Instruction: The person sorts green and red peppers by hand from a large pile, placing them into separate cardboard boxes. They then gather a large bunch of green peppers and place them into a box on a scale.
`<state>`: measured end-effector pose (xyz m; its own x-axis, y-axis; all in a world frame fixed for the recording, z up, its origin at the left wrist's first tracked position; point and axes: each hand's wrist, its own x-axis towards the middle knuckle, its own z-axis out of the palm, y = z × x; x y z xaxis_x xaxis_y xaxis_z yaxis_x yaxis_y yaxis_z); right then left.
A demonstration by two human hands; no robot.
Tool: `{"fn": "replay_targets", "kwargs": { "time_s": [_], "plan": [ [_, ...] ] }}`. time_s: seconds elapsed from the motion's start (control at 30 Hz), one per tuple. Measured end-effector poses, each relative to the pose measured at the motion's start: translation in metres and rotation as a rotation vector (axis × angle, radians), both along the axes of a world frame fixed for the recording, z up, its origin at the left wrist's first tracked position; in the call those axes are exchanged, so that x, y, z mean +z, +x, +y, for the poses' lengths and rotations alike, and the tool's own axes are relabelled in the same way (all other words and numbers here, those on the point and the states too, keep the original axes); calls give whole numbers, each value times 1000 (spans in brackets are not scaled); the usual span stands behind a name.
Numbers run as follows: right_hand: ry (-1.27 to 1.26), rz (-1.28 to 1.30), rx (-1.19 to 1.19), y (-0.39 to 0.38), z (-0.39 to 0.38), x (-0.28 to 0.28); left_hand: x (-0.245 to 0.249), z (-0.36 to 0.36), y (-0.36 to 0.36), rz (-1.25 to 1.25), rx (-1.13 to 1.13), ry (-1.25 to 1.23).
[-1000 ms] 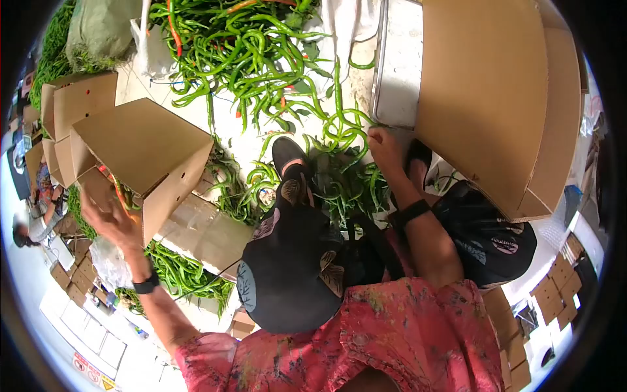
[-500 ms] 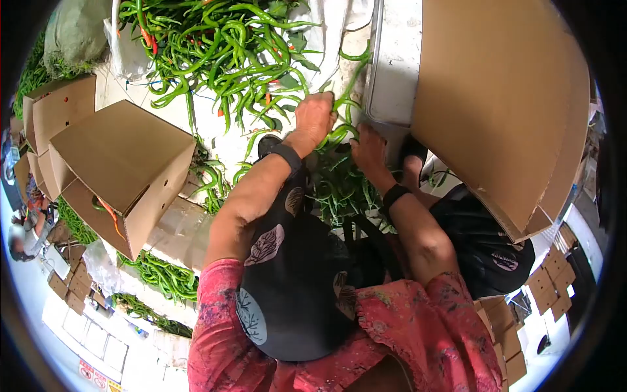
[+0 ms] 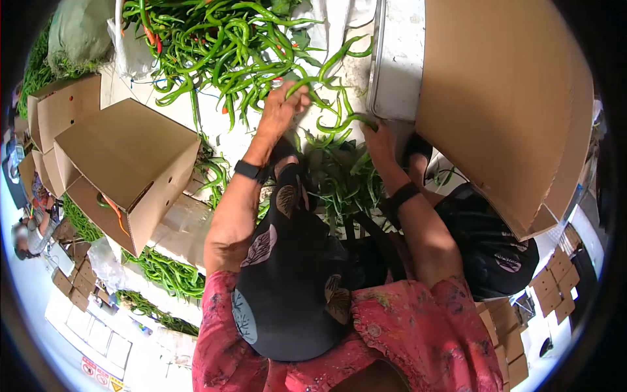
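Observation:
My left hand (image 3: 285, 106) is at the near edge of a large pile of green chili peppers (image 3: 228, 49), its fingers curled round a green pepper that slants across them. To the right, my right hand (image 3: 380, 138) pinches the end of a curved green pepper (image 3: 346, 123). Between and just beyond the hands lie several loose long peppers (image 3: 334, 62) on the pale floor. Below the hands, more green peppers (image 3: 339, 183) lie in shade between my knees.
A large open cardboard box (image 3: 496, 98) stands at the right beside a metal-edged white tray (image 3: 400, 62). Another box (image 3: 127, 153) is at the left, with peppers (image 3: 171, 273) below it. A stuffed sack (image 3: 80, 32) is at upper left. A person (image 3: 32, 235) is at far left.
My left hand has moved left, away from my right hand, and now has a pepper across its fingers. My right hand has shifted slightly right and down. Peppers between them lie differently.

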<state>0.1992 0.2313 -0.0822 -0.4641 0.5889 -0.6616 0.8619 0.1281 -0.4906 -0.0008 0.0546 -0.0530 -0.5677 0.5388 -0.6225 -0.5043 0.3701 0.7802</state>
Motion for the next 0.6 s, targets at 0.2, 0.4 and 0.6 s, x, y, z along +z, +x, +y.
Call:
{"fn": "replay_targets", "kwargs": {
  "time_s": [0.2,0.4,0.6],
  "plan": [
    [-31,-140,71,-40,-15,-7,10,-19,29,130,-136,-105],
    [198,54,-224,-9,-22,-87,-16,-32,38,-396,216,94],
    [-15,-105,129,-34,-31,-12,6,-35,40,-608,376,217]
  ]
}}
